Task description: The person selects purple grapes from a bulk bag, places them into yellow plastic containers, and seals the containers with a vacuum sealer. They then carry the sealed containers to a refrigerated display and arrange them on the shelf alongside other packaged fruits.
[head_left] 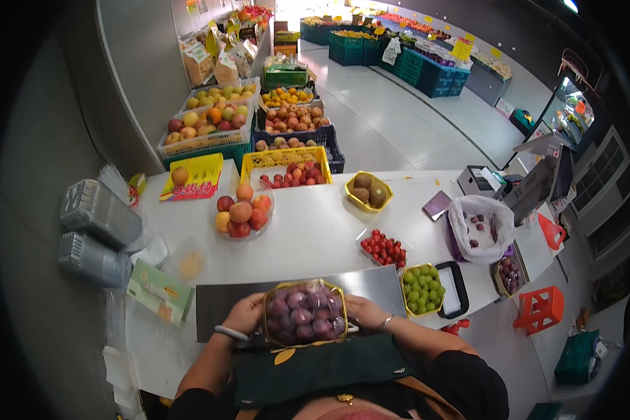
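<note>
At bottom centre, left hand (246, 313) and right hand (363, 310) grasp a wrapped tray of purple grapes (304, 313), long axis left-right, above the white desk (308, 231).

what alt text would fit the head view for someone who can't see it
Both hands, left hand and right hand, hold a yellow tray of wrapped purple plums over a metal plate on a white counter, with trays of green grapes and red cherry tomatoes nearby.
</note>
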Available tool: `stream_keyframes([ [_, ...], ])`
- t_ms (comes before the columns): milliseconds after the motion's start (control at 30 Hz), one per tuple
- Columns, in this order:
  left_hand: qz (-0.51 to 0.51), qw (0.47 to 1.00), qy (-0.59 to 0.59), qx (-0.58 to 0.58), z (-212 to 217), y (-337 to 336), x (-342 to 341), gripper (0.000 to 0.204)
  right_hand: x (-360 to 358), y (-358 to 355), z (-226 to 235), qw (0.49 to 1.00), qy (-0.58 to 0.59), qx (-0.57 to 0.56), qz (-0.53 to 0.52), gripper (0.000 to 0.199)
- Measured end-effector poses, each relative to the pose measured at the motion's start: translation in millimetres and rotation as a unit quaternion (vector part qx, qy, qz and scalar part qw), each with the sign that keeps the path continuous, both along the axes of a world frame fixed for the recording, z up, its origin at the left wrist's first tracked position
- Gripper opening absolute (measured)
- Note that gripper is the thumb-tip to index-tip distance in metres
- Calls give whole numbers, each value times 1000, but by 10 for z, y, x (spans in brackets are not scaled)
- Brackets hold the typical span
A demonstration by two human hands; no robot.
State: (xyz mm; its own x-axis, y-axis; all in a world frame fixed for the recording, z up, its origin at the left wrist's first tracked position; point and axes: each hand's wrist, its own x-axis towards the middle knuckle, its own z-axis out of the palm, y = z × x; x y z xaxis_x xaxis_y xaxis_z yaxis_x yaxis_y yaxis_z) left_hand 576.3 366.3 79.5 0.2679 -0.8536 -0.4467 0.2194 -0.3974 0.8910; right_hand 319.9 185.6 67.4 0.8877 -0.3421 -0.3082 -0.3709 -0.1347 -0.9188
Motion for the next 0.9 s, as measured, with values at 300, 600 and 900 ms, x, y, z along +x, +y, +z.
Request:
stream_keyframes([
  [300,114,980,-157,53,166,548,619,33,-468,-562,344,910,-30,162,-379,38],
  [600,56,988,146,-15,109,499,142,18,-406,1,238,963,23,232,-139,28],
  [900,172,870,446,-119,-177,506,38,20,-355,140,61,747,-168,564,-309,9],
])
